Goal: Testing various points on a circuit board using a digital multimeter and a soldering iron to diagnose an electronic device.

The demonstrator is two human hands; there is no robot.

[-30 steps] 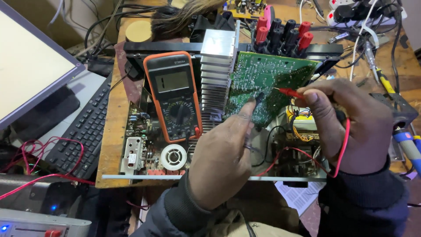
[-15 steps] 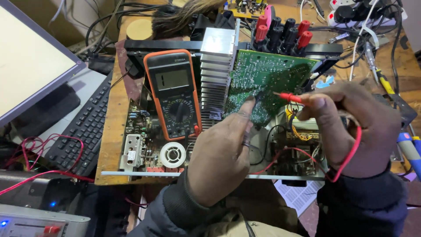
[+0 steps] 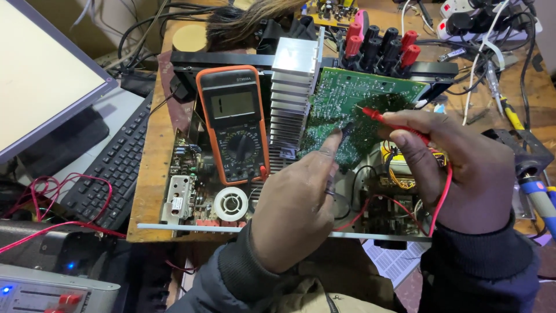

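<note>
- Green circuit board point(image 3: 370, 107) is the main thing here: it sits tilted up inside an open metal chassis point(image 3: 191, 200) on the wooden tabletop point(image 3: 152, 156), solder side facing up, covered in tiny silver dots and pale traces.
- Hard to see exactly where the probes land. The left hand point(image 3: 301, 203) covers the lower edge of the board, and the black probe point(image 3: 346, 128) only peeks out as a dark tip at its fingertips.
- Left hand is closed on that black probe, index finger stretched along it, tip right at the board.
- Right hand point(image 3: 463, 168) is pinched on a red probe point(image 3: 394, 123), its thin metal point touching the board near the middle. Its red lead point(image 3: 441, 200) loops down over the hand.
- The 2 hands are close together but not touching.
- Orange-cased multimeter point(image 3: 234, 130) leans on the chassis just left of a finned silver heatsink point(image 3: 289, 98), which sits between the meter and the board. Its dial markings are too small to make out.
- Monitor point(image 3: 40, 75) is cut off at the left edge, with a black keyboard point(image 3: 110, 168) partly under it.
- Red and black terminal posts point(image 3: 379, 43) stand behind the board.
- Lower chassis parts are mostly hidden behind both hands and the dark sleeves.
</note>
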